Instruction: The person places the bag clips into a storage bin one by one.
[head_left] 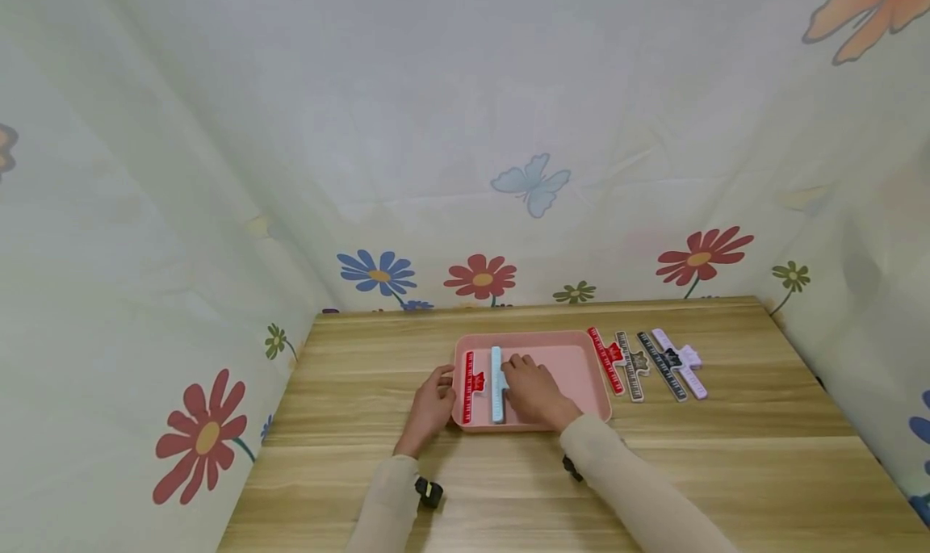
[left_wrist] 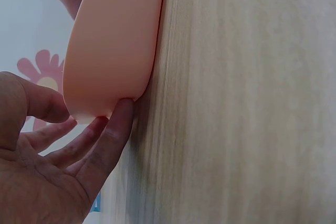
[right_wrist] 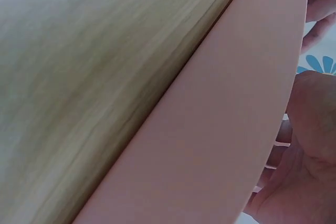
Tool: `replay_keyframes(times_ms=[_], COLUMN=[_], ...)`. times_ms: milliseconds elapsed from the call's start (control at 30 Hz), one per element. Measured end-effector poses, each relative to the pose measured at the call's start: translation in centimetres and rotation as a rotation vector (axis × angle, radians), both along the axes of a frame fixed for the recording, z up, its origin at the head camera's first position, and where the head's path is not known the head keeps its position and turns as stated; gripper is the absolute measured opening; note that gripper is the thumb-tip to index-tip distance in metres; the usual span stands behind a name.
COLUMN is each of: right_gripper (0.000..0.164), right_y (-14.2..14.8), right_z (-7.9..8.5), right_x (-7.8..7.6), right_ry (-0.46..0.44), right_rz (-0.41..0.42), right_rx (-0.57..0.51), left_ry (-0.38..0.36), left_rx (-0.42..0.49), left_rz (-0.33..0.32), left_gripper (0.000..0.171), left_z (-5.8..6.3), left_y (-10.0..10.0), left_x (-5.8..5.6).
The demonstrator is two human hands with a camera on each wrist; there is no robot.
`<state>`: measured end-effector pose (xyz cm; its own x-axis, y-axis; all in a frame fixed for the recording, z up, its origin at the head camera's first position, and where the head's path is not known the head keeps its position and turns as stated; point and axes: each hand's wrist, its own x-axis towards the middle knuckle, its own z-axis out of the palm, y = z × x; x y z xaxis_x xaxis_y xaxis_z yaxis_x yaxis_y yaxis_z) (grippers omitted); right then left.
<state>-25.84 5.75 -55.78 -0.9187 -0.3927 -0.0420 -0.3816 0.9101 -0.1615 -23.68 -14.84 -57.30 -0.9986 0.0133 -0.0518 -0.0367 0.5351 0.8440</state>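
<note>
A shallow pink tray (head_left: 581, 375) lies on the wooden table. My left hand (head_left: 432, 404) holds its near-left corner; in the left wrist view the thumb meets the rim and the fingers (left_wrist: 94, 135) rest on the outer wall (left_wrist: 115, 40). Inside the tray, a red ruler-marked clip (head_left: 468, 391) lies lengthwise at the left. To its right is a light blue clip (head_left: 497, 387), parallel to it. My right hand (head_left: 538, 391) reaches over the tray's front wall and grips the blue clip's handle. In the right wrist view its fingertips are hidden behind the tray wall (right_wrist: 210, 108).
Right of the tray, slanted side by side, lie a red clip (head_left: 606, 361), a grey clip (head_left: 630, 367), a black clip (head_left: 663, 367) and a lilac clip (head_left: 681, 363). A flower-printed curtain (head_left: 421, 133) stands behind the wooden table (head_left: 726, 456).
</note>
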Motion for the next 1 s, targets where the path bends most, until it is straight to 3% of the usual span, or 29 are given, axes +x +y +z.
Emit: replay_keyframes(times_ms=[600, 867, 1000], right_gripper=[0.048, 0.051, 0.057], right_y=[-1.2, -1.5, -1.5], right_z=[-0.6, -0.5, -0.2], right_x=[-0.1, -0.1, 0.0], right_ry=[0.04, -0.008, -0.027], right_rz=[0.033, 0.012, 0.002], right_rx=[0.033, -0.006, -0.028], left_ry=[-0.015, -0.046, -0.023], left_rx=[0.011, 0.025, 0.01], left_rz=[0.01, 0.013, 0.004], left_gripper=[0.043, 0.043, 0.043], left_z=[-0.3, -0.3, -0.4], left_y=[-0.1, 0.0, -0.1], left_x=[0.1, -0.1, -0.1])
